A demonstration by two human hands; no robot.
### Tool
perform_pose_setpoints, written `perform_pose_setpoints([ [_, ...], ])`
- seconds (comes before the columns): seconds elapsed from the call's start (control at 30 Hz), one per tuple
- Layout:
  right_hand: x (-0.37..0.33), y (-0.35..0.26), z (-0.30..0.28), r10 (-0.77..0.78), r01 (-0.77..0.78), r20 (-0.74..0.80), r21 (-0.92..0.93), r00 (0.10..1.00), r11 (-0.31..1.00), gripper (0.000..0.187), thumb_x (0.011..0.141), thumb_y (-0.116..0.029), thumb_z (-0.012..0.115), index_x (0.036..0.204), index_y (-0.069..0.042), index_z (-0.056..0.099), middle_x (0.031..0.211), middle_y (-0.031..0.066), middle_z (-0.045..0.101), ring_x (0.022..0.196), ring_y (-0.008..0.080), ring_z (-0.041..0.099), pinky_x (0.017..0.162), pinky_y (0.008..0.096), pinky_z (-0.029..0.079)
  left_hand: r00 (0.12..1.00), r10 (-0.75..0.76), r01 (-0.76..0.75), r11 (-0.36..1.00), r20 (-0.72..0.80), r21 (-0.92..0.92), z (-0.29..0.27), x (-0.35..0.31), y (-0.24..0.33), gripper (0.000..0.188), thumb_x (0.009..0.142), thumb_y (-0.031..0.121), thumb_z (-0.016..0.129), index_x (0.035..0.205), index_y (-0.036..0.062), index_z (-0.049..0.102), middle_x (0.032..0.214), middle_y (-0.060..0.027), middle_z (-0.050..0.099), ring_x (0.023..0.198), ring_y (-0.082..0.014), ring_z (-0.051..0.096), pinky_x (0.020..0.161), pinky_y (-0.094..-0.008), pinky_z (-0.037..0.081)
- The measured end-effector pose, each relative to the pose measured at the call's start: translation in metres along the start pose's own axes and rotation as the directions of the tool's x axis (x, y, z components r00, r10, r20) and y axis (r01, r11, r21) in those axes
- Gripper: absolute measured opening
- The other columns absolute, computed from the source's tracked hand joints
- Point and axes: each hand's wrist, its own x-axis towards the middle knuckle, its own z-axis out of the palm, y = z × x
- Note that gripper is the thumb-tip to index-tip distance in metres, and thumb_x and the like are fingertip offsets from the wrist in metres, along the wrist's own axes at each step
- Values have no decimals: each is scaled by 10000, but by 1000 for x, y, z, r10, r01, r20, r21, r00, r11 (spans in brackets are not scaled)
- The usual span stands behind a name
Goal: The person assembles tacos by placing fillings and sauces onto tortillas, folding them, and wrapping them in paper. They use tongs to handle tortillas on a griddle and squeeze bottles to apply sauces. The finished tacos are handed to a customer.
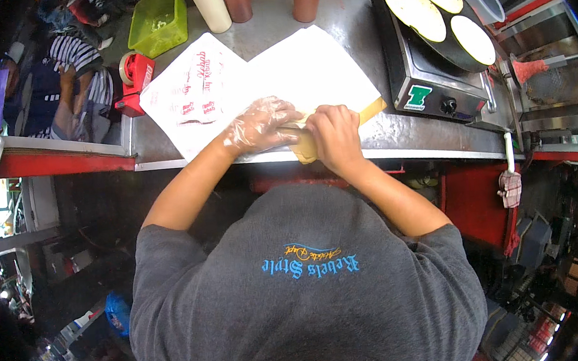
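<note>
Red tape disp. nr printed paper

We see a tan, paper-like sheet, its near end uneven, showing along the near edge of a plain white paper sheet lying flat and slanted.

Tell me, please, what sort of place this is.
Probably a small food stall: pale flatbreads on a black griddle, squeeze bottles on the metal counter, and a clear plastic glove on the left hand.
</note>
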Motion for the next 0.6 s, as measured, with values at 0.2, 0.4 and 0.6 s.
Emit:
perform_pose_setpoints([
  [0.2,54,35,-5,-8,18,155,-64,988,998,138,892,-115,694,1024,-81,678,1060,103,657,1026,314,596,888,461,433,844,-513,518,855,155,8,14,40,-17,328,1027,344,607,1083,64,769,1006,-187,756,980,-398,716,887,-495,550],
  [0.4,58,40,0,-121,246,451,-228,884,942,237,867,-188,731,1044,-31,730,947,142,726,986,340,673,872,426,532,869,-475,447,873,136,196,5,71,-29,338,1029,336,564,1019,66,766,976,-203,754,957,-410,724,871,-512,561],
  [0.6,103,78,-1,86,-89,739,-35,669,995,298,860,-122,720,1126,8,753,1004,278,751,1014,428,730,901,476,575,952,-255,174,907,171,384,-1,61,-18,309,1013,320,621,1186,74,695,1122,-172,730,1077,-384,685,955,-532,511],
])
